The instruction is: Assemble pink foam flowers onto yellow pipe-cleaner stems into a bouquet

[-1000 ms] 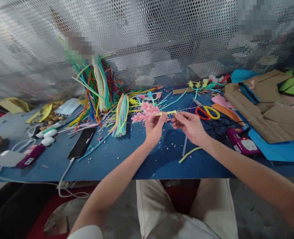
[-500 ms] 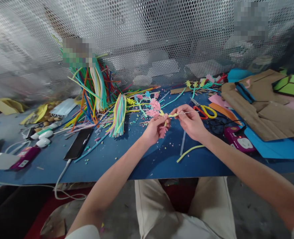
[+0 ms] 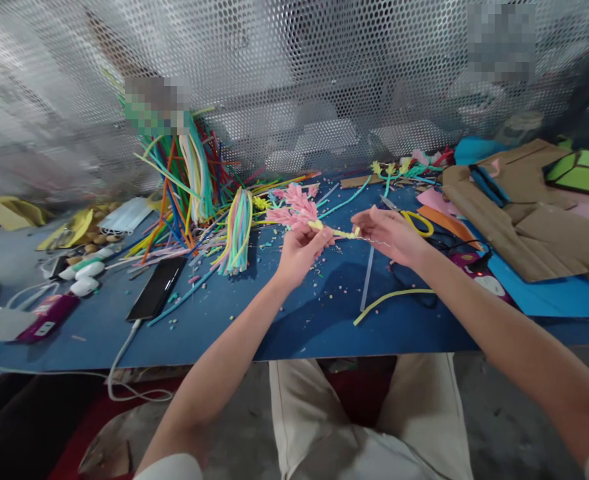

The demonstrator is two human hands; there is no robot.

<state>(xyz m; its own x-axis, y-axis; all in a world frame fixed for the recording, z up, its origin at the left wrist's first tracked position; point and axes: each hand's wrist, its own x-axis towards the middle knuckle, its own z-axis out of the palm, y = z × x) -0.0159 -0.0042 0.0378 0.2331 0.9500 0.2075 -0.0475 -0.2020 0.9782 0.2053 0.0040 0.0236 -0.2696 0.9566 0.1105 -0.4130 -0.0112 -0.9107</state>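
Pinched in my left hand [image 3: 302,250] is a flower of pink pipe cleaners [image 3: 294,207], its fluffy petals pointing up and left. A yellow pipe cleaner [image 3: 342,234] wraps the flower's base and runs right along its stem. My right hand [image 3: 392,233] has its fingertips closed around the short raised end of that yellow strip; the fingers partly hide the grip. A thin bare twisted wire [image 3: 377,241] sticks out past the yellow wrapping, below my right fingers. Yellow-handled scissors [image 3: 419,223] lie just behind my right hand.
Bundles of coloured pipe cleaners [image 3: 237,233] lie left of my hands. A phone [image 3: 157,290] on a cable is farther left. Brown cardboard [image 3: 519,220] and a purple power strip [image 3: 469,267] are at right. A perforated metal screen [image 3: 324,87] stands behind the table.
The pink flower has turned and tipped leftward in my left hand. My right hand has moved slightly right, its fingers stretched out more, and the wire now slants down below them.
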